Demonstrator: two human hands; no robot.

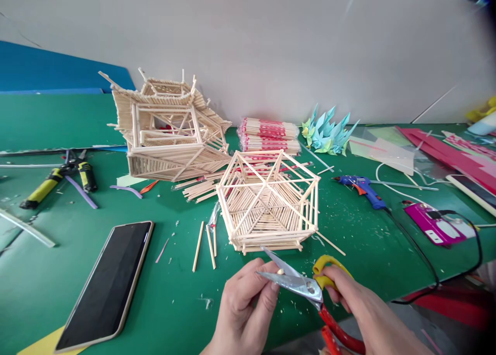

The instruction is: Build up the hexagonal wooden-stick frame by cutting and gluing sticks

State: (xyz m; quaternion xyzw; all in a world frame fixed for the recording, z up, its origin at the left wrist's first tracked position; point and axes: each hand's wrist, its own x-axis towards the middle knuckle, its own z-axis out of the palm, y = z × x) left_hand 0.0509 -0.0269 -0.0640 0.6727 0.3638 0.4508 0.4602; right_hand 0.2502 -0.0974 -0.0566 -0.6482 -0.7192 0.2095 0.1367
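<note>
My right hand (360, 298) grips a pair of scissors (306, 288) with one yellow and one red handle. The scissor blades are apart and point left. My left hand (248, 303) is closed in a pinch, and the pale tip of a wooden stick (280, 272) shows between the blades; the rest of it is hidden by my fingers. Just beyond both hands sits a six-sided open frame (267, 205) made of wooden sticks. To its left lie short cut sticks (210, 247) on the green table (166, 298).
A pagoda-like stick model (166, 133) stands behind left. Bundled sticks (269, 134) and folded blue paper (329, 130) are at the back. A blue glue gun (362, 188) with its cord and a purple power strip (437, 225) lie right; pliers (64, 176) and a phone (106, 288) left.
</note>
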